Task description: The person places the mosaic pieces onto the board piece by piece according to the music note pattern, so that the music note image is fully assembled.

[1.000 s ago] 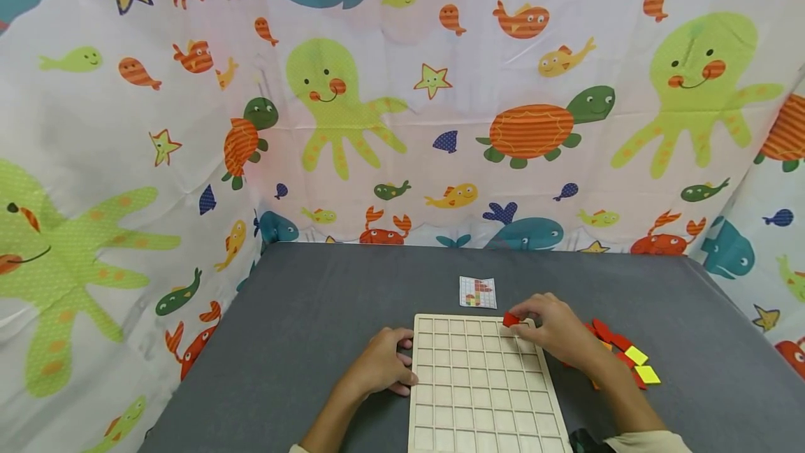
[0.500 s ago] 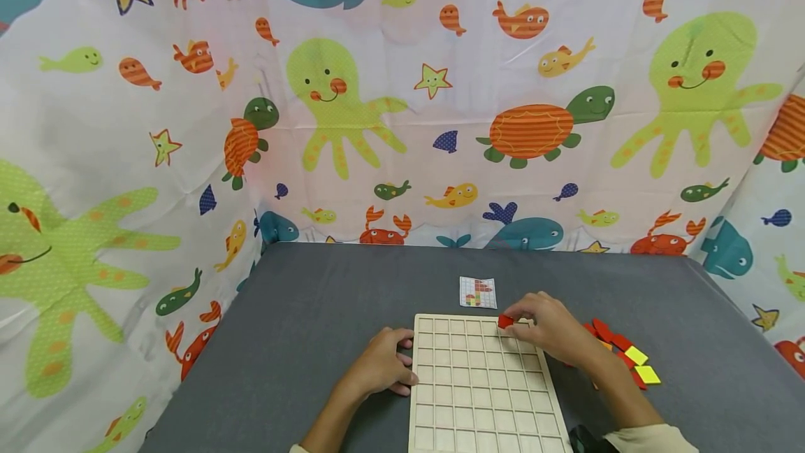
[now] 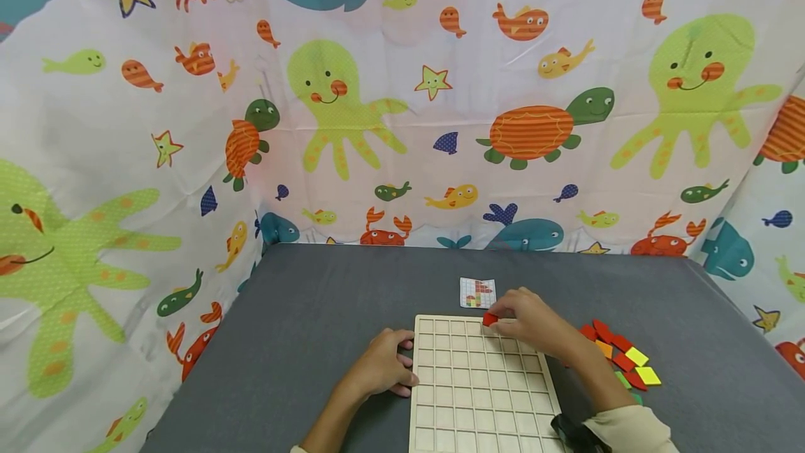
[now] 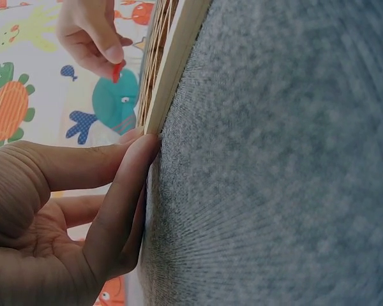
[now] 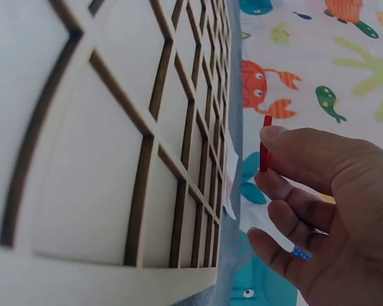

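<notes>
Head view: right hand (image 3: 527, 320) pinches red tile (image 3: 489, 319); left hand (image 3: 381, 363) grips grid board (image 3: 481, 377) (near end cut off).

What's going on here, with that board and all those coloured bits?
A person sits or stands at a grey table, handling small coloured tiles. Their left hand rests against the left edge of a wooden grid board. Their right hand pinches a red tile near the board's far edge, not yet set in a compartment. A small printed grid card lies just beyond the board, and a pile of tiles in red, yellow, orange and green lies to its right.
</notes>
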Demonstrator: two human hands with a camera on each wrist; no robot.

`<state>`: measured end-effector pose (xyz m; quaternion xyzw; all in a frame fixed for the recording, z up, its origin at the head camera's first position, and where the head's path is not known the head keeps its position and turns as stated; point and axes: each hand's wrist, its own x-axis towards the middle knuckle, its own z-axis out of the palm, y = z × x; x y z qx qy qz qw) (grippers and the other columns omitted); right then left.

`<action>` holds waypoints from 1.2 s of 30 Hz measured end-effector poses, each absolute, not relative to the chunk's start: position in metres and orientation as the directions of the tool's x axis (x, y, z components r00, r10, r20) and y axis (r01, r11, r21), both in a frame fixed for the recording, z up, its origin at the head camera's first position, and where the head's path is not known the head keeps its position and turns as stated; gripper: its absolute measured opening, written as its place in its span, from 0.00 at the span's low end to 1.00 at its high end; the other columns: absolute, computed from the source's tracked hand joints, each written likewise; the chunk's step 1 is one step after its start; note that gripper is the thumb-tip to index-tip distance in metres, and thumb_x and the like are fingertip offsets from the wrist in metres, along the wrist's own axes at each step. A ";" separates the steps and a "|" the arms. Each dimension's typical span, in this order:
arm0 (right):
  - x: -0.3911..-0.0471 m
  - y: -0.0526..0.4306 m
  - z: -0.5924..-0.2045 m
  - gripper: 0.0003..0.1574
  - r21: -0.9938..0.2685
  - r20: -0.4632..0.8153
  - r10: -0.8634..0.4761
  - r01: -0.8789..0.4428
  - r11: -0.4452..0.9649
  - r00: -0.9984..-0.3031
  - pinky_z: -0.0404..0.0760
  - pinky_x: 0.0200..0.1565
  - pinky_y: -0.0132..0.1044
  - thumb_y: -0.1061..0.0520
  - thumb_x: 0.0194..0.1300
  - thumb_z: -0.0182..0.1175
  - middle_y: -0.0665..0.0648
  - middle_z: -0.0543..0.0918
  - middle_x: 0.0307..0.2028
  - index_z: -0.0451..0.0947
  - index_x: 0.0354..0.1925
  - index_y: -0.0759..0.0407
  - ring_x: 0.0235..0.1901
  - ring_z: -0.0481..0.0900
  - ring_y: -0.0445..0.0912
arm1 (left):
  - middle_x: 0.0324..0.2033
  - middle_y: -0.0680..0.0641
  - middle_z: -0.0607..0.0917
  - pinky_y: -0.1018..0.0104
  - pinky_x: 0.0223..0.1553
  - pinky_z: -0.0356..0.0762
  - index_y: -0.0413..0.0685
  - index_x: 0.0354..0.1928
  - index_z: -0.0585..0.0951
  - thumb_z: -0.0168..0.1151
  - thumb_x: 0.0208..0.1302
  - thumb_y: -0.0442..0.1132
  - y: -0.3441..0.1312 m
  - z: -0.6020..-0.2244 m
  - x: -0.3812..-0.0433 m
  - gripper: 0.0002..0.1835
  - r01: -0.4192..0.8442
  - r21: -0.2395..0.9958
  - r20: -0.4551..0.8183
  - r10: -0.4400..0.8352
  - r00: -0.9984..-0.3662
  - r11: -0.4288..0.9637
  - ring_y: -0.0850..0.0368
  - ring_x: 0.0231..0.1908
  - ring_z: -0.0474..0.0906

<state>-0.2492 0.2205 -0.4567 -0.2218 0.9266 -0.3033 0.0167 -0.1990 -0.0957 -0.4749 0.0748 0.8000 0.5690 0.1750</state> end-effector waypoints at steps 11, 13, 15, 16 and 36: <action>-0.262 0.209 -0.464 0.13 -0.537 0.061 -0.465 -0.422 0.731 -0.883 0.84 0.52 0.50 0.53 0.68 0.73 0.50 0.86 0.43 0.91 0.48 0.58 0.49 0.76 0.50 | 0.55 0.39 0.75 0.57 0.26 0.92 0.32 0.72 0.73 0.75 0.48 0.13 -0.097 -0.474 -0.199 0.44 -0.079 0.937 -0.197 0.327 -0.924 0.339 0.49 0.45 0.82; -0.263 0.207 -0.464 0.12 -0.536 0.060 -0.479 -0.433 0.725 -0.876 0.84 0.51 0.49 0.53 0.68 0.73 0.49 0.87 0.42 0.91 0.47 0.57 0.48 0.76 0.49 | 0.55 0.39 0.75 0.57 0.27 0.92 0.32 0.72 0.73 0.75 0.49 0.13 -0.097 -0.474 -0.199 0.44 -0.080 0.937 -0.198 0.329 -0.923 0.340 0.49 0.45 0.82; -0.263 0.205 -0.464 0.12 -0.532 0.064 -0.497 -0.451 0.717 -0.865 0.83 0.50 0.49 0.53 0.68 0.73 0.49 0.87 0.42 0.90 0.46 0.57 0.48 0.76 0.49 | 0.55 0.39 0.75 0.57 0.26 0.92 0.32 0.72 0.73 0.75 0.49 0.13 -0.097 -0.474 -0.199 0.44 -0.083 0.936 -0.202 0.328 -0.923 0.343 0.49 0.45 0.81; -0.262 0.203 -0.464 0.11 -0.528 0.064 -0.505 -0.459 0.714 -0.860 0.83 0.50 0.49 0.53 0.68 0.73 0.49 0.87 0.41 0.90 0.46 0.57 0.47 0.76 0.49 | 0.55 0.40 0.75 0.57 0.26 0.92 0.32 0.72 0.73 0.75 0.49 0.14 -0.097 -0.474 -0.199 0.44 -0.085 0.935 -0.204 0.327 -0.923 0.343 0.49 0.45 0.81; -0.262 0.193 -0.466 0.16 -0.564 0.029 -0.512 -0.437 0.700 -0.858 0.88 0.45 0.40 0.61 0.65 0.75 0.52 0.88 0.40 0.88 0.51 0.63 0.42 0.81 0.45 | 0.55 0.40 0.75 0.57 0.27 0.92 0.33 0.72 0.73 0.74 0.49 0.13 -0.098 -0.475 -0.198 0.44 -0.079 0.939 -0.196 0.332 -0.922 0.335 0.48 0.46 0.82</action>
